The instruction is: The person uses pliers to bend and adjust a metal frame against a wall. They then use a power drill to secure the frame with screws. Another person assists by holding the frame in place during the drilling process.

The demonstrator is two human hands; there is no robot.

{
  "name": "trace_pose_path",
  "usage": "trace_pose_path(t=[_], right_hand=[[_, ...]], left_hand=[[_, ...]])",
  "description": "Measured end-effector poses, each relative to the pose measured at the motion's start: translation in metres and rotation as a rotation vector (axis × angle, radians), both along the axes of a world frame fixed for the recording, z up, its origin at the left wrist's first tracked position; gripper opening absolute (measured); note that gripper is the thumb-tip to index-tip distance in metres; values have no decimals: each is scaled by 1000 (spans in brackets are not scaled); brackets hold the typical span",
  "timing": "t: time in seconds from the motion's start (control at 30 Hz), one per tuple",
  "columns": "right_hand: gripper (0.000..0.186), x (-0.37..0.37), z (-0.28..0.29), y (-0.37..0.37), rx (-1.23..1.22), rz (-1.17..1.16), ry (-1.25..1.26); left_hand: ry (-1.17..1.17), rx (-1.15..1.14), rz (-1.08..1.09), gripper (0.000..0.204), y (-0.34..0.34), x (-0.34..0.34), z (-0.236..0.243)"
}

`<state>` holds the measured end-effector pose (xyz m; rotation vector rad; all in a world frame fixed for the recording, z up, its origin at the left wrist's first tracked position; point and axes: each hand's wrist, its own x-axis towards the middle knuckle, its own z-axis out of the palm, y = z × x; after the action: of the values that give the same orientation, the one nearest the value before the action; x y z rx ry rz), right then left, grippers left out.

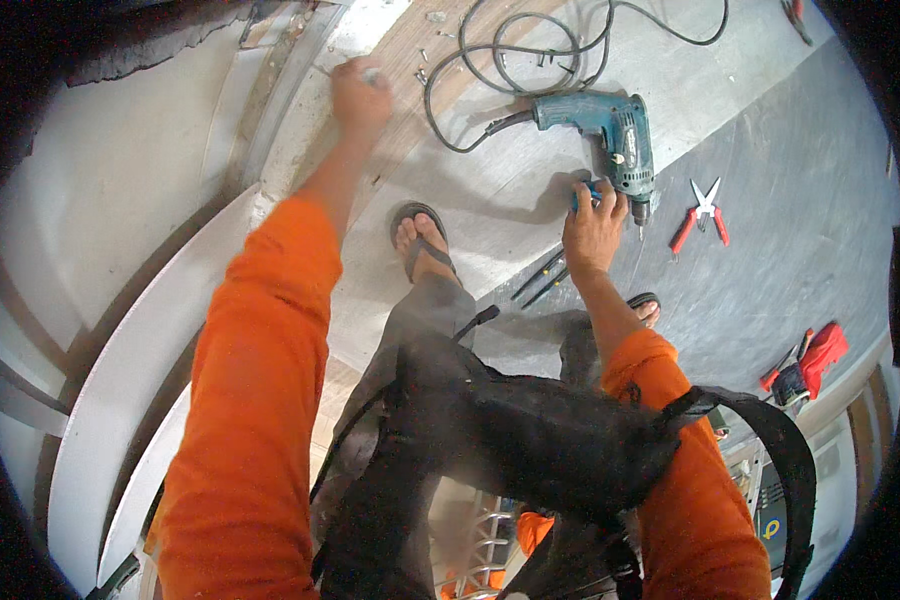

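Observation:
My left hand (360, 98) reaches forward over the pale board edge at the far left, its fingers curled in and slightly blurred. Something small and whitish shows at its fingertips, too unclear to name. My right hand (594, 232) is closed around a small blue-and-black object (587, 192), mostly hidden by the fingers. Just beyond that hand lies a teal corded drill (625, 140), its chuck and thin bit pointing back toward me. Right of the bit rest red-handled snips (703, 214) with their blades apart. Two dark, slim marker-like sticks (542, 278) lie left of my right wrist.
The drill's black cord (500, 47) loops across the boards at the far side, among scattered screws (422, 74). Curved white strips (150, 340) stand at the left. My sandalled foot (425, 240) is between my hands. A red-and-black bundle (815, 358) lies at the right.

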<state>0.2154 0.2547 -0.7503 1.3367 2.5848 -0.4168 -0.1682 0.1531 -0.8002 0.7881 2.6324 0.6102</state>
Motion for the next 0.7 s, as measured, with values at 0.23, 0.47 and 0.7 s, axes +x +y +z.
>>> trace_pose_path(t=[0.23, 0.47, 0.7], right_hand=[[46, 0, 66, 24, -404, -186, 130], [39, 41, 273, -11, -1476, -644, 833], [52, 6, 572, 21, -780, 512, 484]], left_hand=[[-250, 179, -139, 53, 28, 158, 126], [-1502, 256, 217, 46, -41, 289, 338], [-484, -50, -490, 44, -77, 313, 506]])
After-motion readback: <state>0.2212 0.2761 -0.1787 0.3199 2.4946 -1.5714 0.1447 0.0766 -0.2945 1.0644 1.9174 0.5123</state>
